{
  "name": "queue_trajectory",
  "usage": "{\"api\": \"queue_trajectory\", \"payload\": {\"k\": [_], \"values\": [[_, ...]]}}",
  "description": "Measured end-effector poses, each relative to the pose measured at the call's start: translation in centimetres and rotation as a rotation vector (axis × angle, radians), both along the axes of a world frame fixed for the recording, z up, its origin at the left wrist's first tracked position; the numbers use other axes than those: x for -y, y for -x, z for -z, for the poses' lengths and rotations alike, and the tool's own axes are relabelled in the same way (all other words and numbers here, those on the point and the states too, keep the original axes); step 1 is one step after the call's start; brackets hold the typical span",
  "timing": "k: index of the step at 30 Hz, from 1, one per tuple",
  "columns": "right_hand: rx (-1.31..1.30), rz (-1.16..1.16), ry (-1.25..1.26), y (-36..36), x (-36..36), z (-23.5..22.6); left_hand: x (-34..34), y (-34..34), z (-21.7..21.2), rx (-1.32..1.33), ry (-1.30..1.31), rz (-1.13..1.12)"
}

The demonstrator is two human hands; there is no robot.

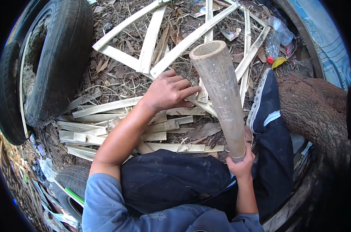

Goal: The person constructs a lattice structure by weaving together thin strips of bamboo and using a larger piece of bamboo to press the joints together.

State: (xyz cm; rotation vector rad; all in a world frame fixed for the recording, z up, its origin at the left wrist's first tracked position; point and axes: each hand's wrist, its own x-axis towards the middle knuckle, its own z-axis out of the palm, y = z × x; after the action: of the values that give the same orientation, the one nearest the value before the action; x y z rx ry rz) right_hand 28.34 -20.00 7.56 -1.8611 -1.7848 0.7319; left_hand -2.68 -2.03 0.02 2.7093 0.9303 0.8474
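Observation:
My right hand (pixel 243 162) is closed around the narrow end of a tapered, club-like wooden mallet (pixel 225 92). Its thick round end points up and away from me, with a rough brownish face. To the left of the mallet, my left hand (pixel 171 91) has curled fingers, with the fingertips and thumb at the end of a pale split bamboo strip (pixel 205 105). That strip runs partly behind the mallet, so its far part is hidden. Beneath my left wrist lies a loose pile of similar strips (pixel 102 120).
Flattened strips joined in zigzags (pixel 183 44) lie ahead on leaf-littered ground. Old tyres (pixel 61 58) stand at left, another tyre (pixel 73 179) near my left elbow. A thick trunk (pixel 312 104) and plastic bottles (pixel 278 33) are at right. My shoe (pixel 265 100) is beside the mallet.

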Motion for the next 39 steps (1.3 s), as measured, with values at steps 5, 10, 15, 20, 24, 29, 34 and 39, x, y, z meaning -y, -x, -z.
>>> {"api": "queue_trajectory", "payload": {"k": [5,10,15,20,24,29,34,39], "values": [[-0.103,0.032,0.144,-0.3,-1.4,-0.6,-0.5,-0.4,1.3,-0.190,0.083,0.061],[-0.156,0.067,0.234,0.3,-1.4,0.4,-1.2,-1.0,4.2,-0.180,0.115,0.089],[-0.119,0.061,0.224,-0.3,-1.3,1.9,-1.7,-2.3,3.5,-0.195,0.158,0.055],[-0.097,0.091,0.121,-0.3,-2.5,2.4,-1.5,-4.6,2.6,-0.277,0.077,-0.021],[-0.084,0.183,0.195,0.6,-0.6,2.7,-1.4,-3.8,3.0,-0.245,0.171,-0.055],[0.026,0.117,0.208,-1.2,3.1,6.0,-1.4,-4.3,2.8,-0.295,0.291,-0.140],[0.044,0.100,0.241,-1.7,3.9,7.0,-1.1,-4.4,3.1,-0.340,0.239,-0.253],[0.028,0.131,0.249,-1.7,3.4,6.6,-1.2,-4.0,2.8,-0.359,0.253,-0.267]]}}
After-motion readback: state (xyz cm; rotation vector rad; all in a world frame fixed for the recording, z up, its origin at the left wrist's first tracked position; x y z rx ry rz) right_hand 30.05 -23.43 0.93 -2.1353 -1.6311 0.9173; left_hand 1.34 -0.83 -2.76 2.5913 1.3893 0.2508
